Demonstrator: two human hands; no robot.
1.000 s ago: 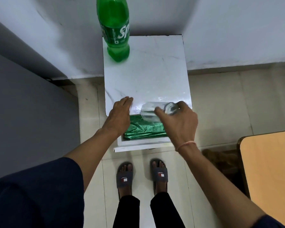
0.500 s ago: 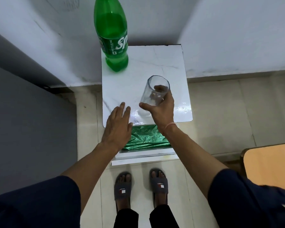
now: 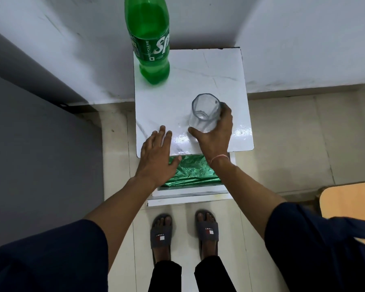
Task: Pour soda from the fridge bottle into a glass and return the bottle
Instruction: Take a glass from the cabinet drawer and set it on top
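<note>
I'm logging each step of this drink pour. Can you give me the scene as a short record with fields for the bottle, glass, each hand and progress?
bottle: green soda bottle, upright at the far left corner of the white tabletop; cap out of frame
glass: clear glass, upright, looks empty
right hand: right hand grips the glass
left hand: left hand flat, fingers straight, at the tabletop's near edge
progress: pouring not yet begun

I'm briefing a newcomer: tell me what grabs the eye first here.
A tall green soda bottle stands at the far left corner of the white tabletop. Nearer, the right hand grips a clear, empty glass; the left hand lies flat on the near edge.
</note>
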